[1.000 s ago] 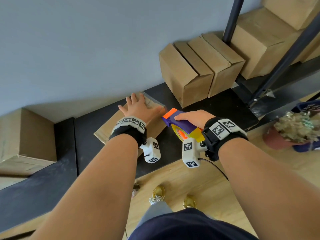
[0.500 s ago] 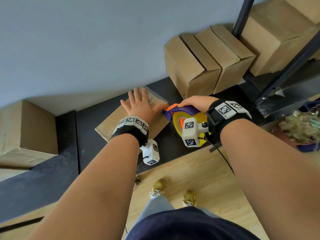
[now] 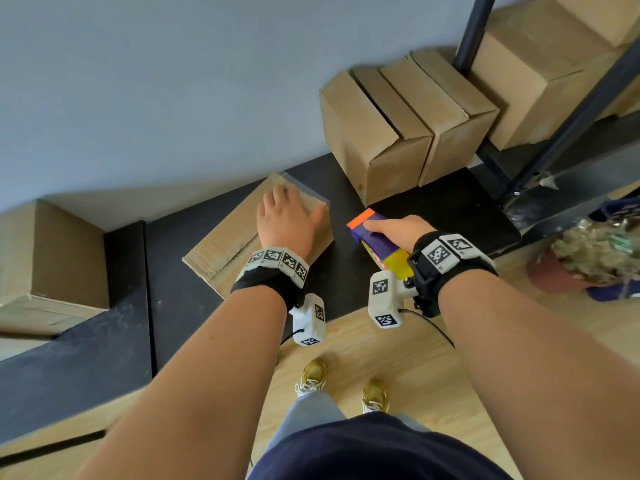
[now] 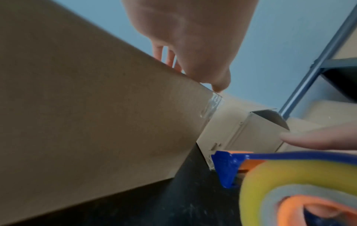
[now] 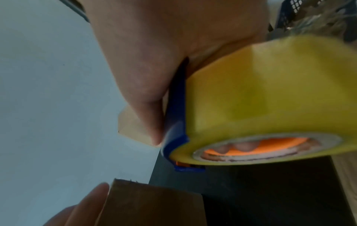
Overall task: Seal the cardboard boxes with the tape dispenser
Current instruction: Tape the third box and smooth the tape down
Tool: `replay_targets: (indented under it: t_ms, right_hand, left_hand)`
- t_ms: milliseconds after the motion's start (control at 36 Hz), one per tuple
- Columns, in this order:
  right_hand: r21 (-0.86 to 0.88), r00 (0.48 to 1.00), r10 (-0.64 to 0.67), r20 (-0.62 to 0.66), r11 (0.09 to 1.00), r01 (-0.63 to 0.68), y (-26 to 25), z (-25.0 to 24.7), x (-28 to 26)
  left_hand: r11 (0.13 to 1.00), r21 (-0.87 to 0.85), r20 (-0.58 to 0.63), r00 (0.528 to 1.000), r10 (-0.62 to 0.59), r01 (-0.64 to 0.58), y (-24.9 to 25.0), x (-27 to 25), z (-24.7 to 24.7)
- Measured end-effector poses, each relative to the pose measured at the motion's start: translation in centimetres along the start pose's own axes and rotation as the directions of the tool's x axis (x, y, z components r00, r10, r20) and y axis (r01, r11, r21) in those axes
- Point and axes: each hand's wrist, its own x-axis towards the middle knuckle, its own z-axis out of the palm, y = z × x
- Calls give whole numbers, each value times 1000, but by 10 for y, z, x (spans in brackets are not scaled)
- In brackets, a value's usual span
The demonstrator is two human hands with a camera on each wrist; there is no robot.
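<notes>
Black shelf (image 3: 433,216): tape dispenser (image 3: 377,237), gripped by right hand (image 3: 398,226), now off box (image 3: 225,244); left hand (image 3: 284,220) flat.

We can't see the left hand (image 3: 284,220) fingertips, they drop past the far edge of the flat cardboard box (image 3: 228,245). Right hand (image 3: 398,227) covers most of the tape dispenser (image 3: 375,239); its cutter isn't visible. Yellow tape roll (image 5: 270,97) is blurred and cropped in both wrist views.

A plain grey-blue wall (image 3: 156,81) rises behind a black shelf (image 3: 86,358) over pale wood floor (image 3: 433,375).
</notes>
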Motion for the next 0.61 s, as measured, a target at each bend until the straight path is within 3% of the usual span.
replay_targets:
  t_ms: [194,417,611]
  right_hand:
    - [-124,997,-48,59,991,55,-7,13,-1]
    - [-403,983,-177,47,897,181,-12,50,10]
    - [-527,914,-404,-43,786,323,-7,78,36]
  left_hand:
    - [996,34,-13,997,81,-80,-12,-6,10]
    - [990,7,98,985,142,-143,-49,-2,7]
    - [985,-76,109,980,165,-158,-61,3,8]
